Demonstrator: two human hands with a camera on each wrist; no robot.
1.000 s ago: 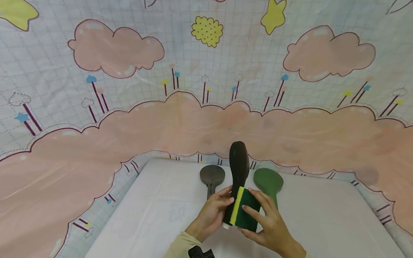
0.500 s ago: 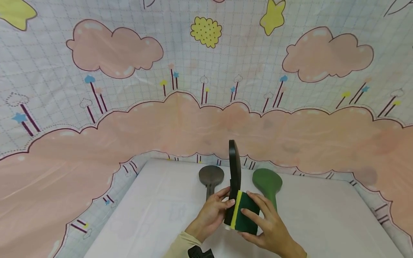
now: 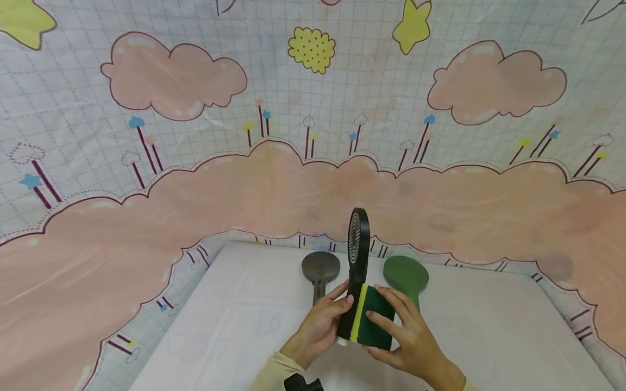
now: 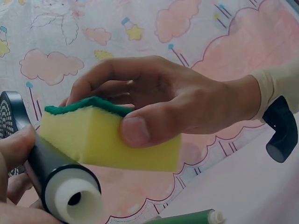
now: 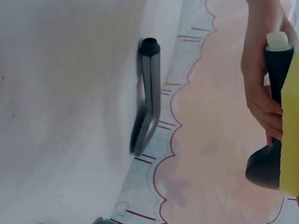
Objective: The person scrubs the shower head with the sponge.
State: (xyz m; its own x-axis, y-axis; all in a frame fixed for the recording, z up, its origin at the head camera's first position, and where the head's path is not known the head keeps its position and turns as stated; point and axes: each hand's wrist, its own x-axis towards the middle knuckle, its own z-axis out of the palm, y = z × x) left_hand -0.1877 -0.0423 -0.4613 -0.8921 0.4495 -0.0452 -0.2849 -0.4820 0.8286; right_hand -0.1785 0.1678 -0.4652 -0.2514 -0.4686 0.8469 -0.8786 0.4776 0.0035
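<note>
My left hand [image 3: 317, 328] grips a black hand shower head [image 3: 360, 244] by its handle, which stands nearly upright with the dotted spray face turned left. Fingers and thumb of my right hand [image 3: 413, 342] pinch a sponge [image 3: 376, 320] with a dark green scouring side and a yellow foam side. Its yellow side lies against the handle. From the left wrist, the handle's white threaded end [image 4: 74, 198] shows, and the right thumb presses the yellow foam. The right wrist view catches the sponge [image 5: 290, 140] only at its edge, with the left hand [image 5: 261, 88] behind.
On the white table [image 3: 220, 326] behind the hands lie a grey shower head [image 3: 320, 266] at left and a green one [image 3: 406, 274] at right. A patterned cloth [image 3: 293, 190] with clouds rises behind the table and surrounds its edges.
The black shower head has turned about its handle: its back showed first, then its edge, and now part of its spray face. Sponge and hands have shifted only slightly.
</note>
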